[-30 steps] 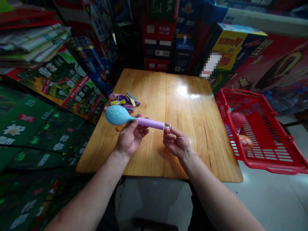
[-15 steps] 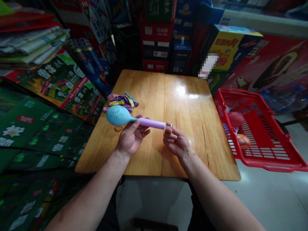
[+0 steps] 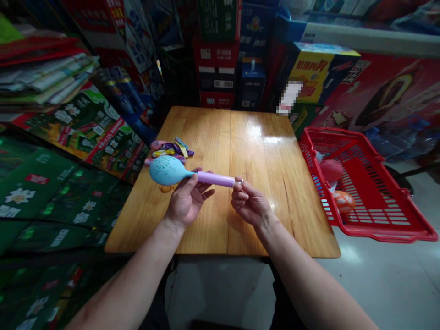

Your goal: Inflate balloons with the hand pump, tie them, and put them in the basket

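Observation:
A pale blue balloon (image 3: 167, 170), small and dotted with a white pattern, sits on the end of a purple hand pump (image 3: 216, 179). My left hand (image 3: 187, 200) grips the pump just behind the balloon's neck. My right hand (image 3: 248, 203) pinches the pump's small metal end ring (image 3: 239, 183) between its fingertips. Both hands hover above a wooden table (image 3: 268, 215). Beyond the balloon lies a small heap of uninflated coloured balloons (image 3: 168, 151). A thin orange loop (image 3: 168, 188) lies beneath the blue balloon, partly hidden by it.
A red plastic basket (image 3: 388, 232) stands beside the table's right edge, holding a red balloon (image 3: 331, 170) and an orange balloon (image 3: 343, 201). Stacked printed cartons and flattened boxes surround the table's far and left sides. A tiled floor lies below.
The view has drifted, so the table sits slightly lower and further left. The hands keep the same hold on the pump, and the balloon's size shows no clear difference.

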Tool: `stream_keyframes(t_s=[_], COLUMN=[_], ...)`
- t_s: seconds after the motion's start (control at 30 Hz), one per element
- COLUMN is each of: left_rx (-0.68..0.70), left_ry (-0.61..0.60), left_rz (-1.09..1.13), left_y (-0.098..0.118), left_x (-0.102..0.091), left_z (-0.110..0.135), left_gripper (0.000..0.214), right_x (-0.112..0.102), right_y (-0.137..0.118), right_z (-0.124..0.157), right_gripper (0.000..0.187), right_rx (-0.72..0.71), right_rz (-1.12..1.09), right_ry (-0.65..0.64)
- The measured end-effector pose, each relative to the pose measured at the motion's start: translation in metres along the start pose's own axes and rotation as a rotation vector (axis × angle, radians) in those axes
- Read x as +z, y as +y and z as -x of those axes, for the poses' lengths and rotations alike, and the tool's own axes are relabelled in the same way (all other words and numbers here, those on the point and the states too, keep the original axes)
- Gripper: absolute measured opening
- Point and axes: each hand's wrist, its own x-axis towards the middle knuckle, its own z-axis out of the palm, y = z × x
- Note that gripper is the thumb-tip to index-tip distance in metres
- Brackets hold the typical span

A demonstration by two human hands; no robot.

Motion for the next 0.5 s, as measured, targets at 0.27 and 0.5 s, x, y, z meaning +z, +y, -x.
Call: stream_keyframes(t_s=[0.27, 0.5], left_rx=[-0.057, 0.115], left_ry=[0.078, 0.137], left_rz=[0.092, 0.073], left_y=[-0.003, 0.019], left_x=[-0.001, -0.003], left_z=[-0.005, -0.004], left_gripper=[0.027, 0.029], right_x=[-0.001, 0.005], right_y=[0.008, -0.008], right_z=[-0.007, -0.003], right_gripper=[0.023, 0.018], right_rx=[0.031, -0.067], right_rz=[-0.057, -0.050], right_ry=[0.006, -0.014])
